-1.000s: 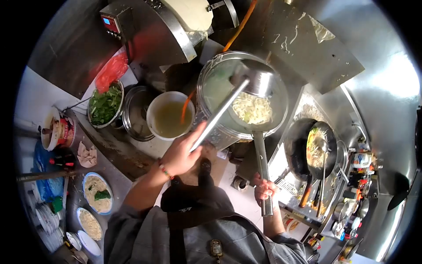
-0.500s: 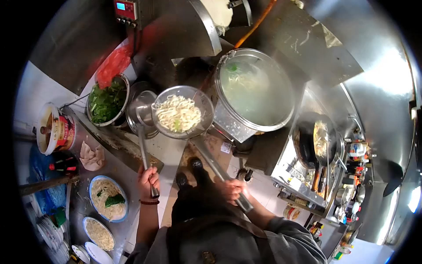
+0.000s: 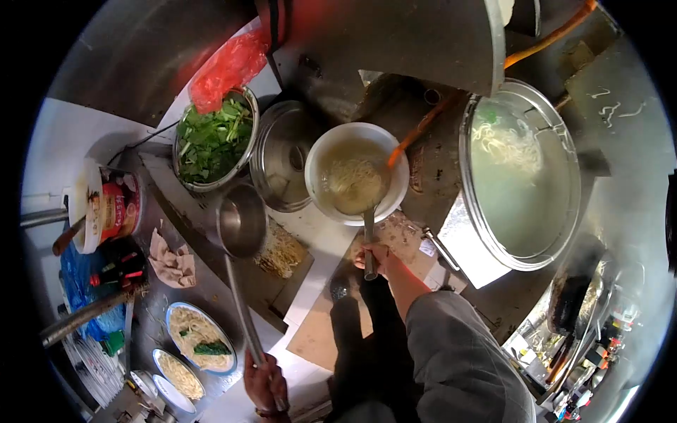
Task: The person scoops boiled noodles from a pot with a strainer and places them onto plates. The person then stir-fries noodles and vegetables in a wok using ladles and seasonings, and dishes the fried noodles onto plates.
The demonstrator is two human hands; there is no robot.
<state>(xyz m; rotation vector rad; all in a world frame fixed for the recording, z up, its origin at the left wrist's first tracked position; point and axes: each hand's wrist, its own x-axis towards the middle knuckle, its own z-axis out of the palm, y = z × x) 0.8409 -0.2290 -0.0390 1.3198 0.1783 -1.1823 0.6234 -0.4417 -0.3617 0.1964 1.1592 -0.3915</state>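
Note:
My left hand (image 3: 266,384) is closed around the long handle of a metal ladle (image 3: 242,224), whose bowl hangs beside a lidded-looking metal pot (image 3: 262,169). With its fingers wrapped round the handle, my right hand (image 3: 374,259) grips a strainer (image 3: 369,220). The strainer's basket sits down in a white bucket (image 3: 314,194) of cloudy liquid. Pale noodles (image 3: 354,185) lie in the basket, partly under the liquid. An orange-handled tool (image 3: 409,141) also reaches into the bucket; its lower end is hidden.
A large pot (image 3: 486,240) of cloudy water with noodles stands right. At left are a bowl of leafy greens (image 3: 215,144), a red plastic bag (image 3: 229,67), a labelled tub (image 3: 120,204) and crumpled paper (image 3: 171,261). Oval plates of noodles (image 3: 201,338) sit lower left.
The strainer of noodles has gone from mid-air beside the large pot into the white bucket. The ladle has shifted, and my view has turned and moved left.

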